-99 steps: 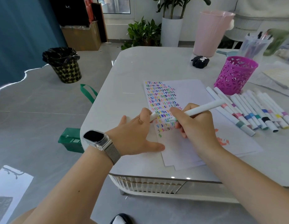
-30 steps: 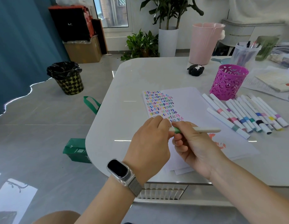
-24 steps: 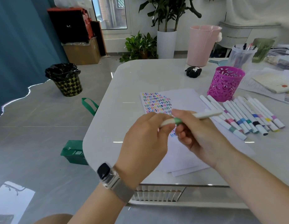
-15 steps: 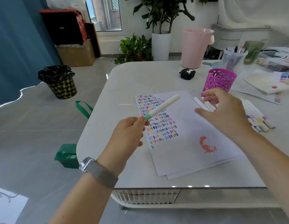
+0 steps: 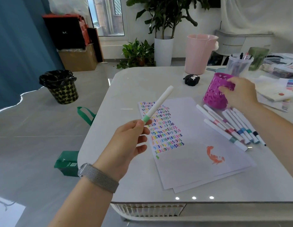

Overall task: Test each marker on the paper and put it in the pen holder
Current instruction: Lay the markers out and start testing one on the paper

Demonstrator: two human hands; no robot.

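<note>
Near, the left hand pinches the capped marker at its green end, barrel raised clear of the paper, probably ready to drop. Right of the paper lie more markers. Farther right, the right hand grips the holder, likely drawing it closer across the white table. Beyond: pink bin, plants.

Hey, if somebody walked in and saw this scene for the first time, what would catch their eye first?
Probably the white marker with a green band, held up over the table's left side by the left hand, which pinches its lower end. Next, the bright magenta pen holder at the right, tilted in the grip of the right hand. Between them lies the paper, covered on its left with rows of multicoloured squiggles.
</note>
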